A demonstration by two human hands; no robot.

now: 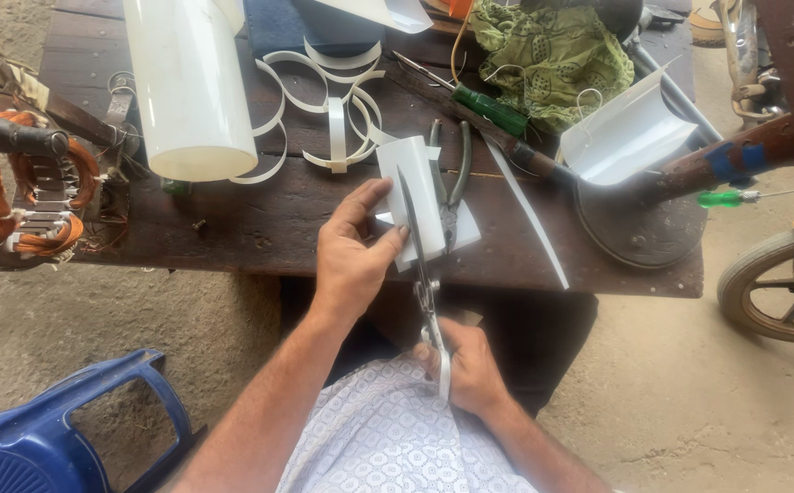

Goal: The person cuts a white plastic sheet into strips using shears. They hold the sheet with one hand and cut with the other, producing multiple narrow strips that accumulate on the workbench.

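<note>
My left hand (351,251) grips a bent white plastic sheet (412,178) near the front edge of the dark wooden bench (260,219). Long metal scissors (420,242) are held in my right hand (465,365), close to my lap, with the blades pointing away from me across the sheet. The blades are slightly apart over the plastic. Pliers (452,196) lie on the bench just right of the sheet.
A large white pipe (192,82) lies at the back left, with curled white strips (333,110) beside it. A green-handled screwdriver (488,110), green cloth (552,50), folded white sheet (625,132), copper-wound stator (23,183), blue stool (59,438) and wheel (785,288) surround the bench.
</note>
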